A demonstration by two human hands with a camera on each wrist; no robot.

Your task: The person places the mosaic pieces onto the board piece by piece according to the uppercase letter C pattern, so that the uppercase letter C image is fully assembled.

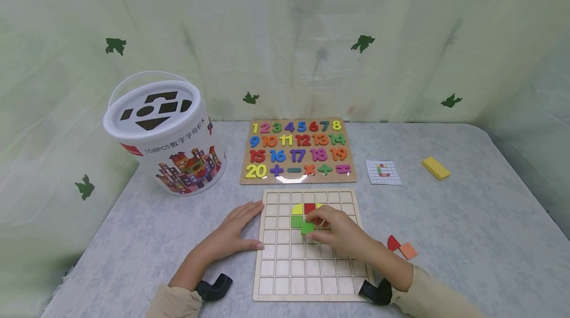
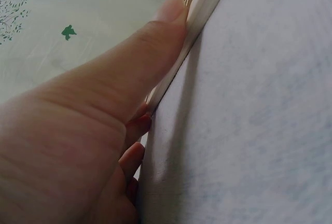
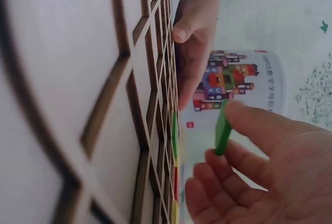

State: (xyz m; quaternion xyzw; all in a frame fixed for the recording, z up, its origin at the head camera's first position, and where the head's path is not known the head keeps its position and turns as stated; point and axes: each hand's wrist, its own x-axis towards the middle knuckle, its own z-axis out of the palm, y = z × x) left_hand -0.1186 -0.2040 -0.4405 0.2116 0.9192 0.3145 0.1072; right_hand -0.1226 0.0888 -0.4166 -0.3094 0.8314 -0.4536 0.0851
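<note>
My right hand pinches a green square tile between thumb and fingers, over the wooden grid board. The right wrist view shows this tile held on edge, apart from the board. In the grid lie a yellow rounded tile, a red square tile and another green tile. A second yellow piece is partly hidden by the right hand. My left hand rests against the board's left edge, fingers extended; its thumb touches the side in the left wrist view.
Right of the board lie a red wedge tile and an orange square tile. Behind are a number puzzle board, a pattern card and a yellow block. A white lidded bucket stands at the back left.
</note>
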